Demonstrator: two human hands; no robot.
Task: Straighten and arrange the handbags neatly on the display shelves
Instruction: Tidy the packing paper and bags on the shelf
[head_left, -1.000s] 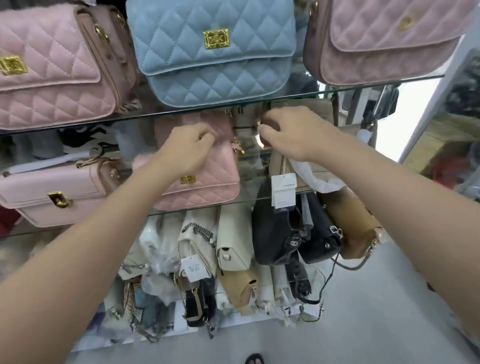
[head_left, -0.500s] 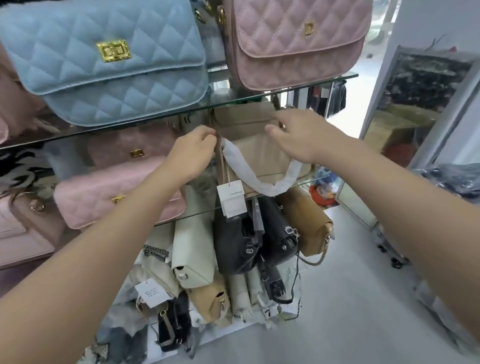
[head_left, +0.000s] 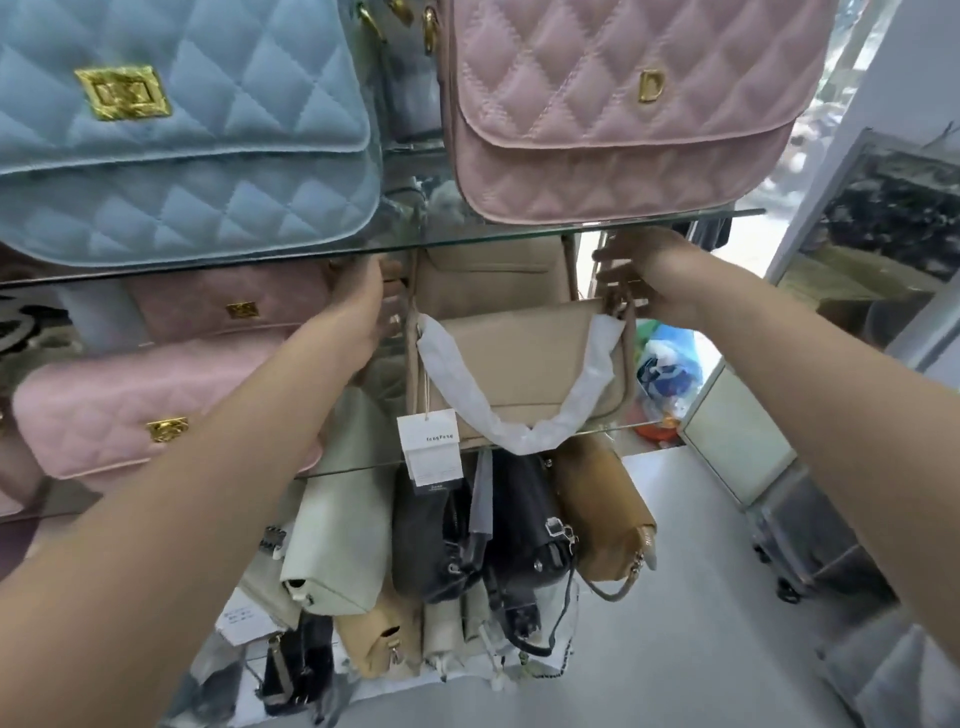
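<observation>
Both hands have spread apart since half a second ago: then they met at the top of the beige handbag (head_left: 519, 358), now each sits at one of its ends, and the shelves look closer and larger in view. My left hand (head_left: 371, 301) is at the bag's left end, just under the upper glass shelf (head_left: 405, 247). Its fingers are hidden behind the bag and blurred, so I cannot tell whether it grips or only touches. My right hand (head_left: 647, 280) has its fingers curled on the bag's right top corner, where the strap joins at a gold ring.

The beige handbag stands upright on the middle glass shelf (head_left: 639, 426), near its right end. Its paper-wrapped strap (head_left: 524, 436) droops in a loop down the front, past the shelf edge. A white price tag (head_left: 430, 447) hangs on a string at the bag's lower left.

Left of it on the same shelf lies a pink quilted bag (head_left: 130, 415). Above, on the upper shelf, a blue quilted handbag (head_left: 182, 130) stands beside a pink quilted handbag (head_left: 623, 104). Below hang black bags (head_left: 524, 525), a tan bag (head_left: 602, 519) and a cream bag (head_left: 337, 540).
</observation>
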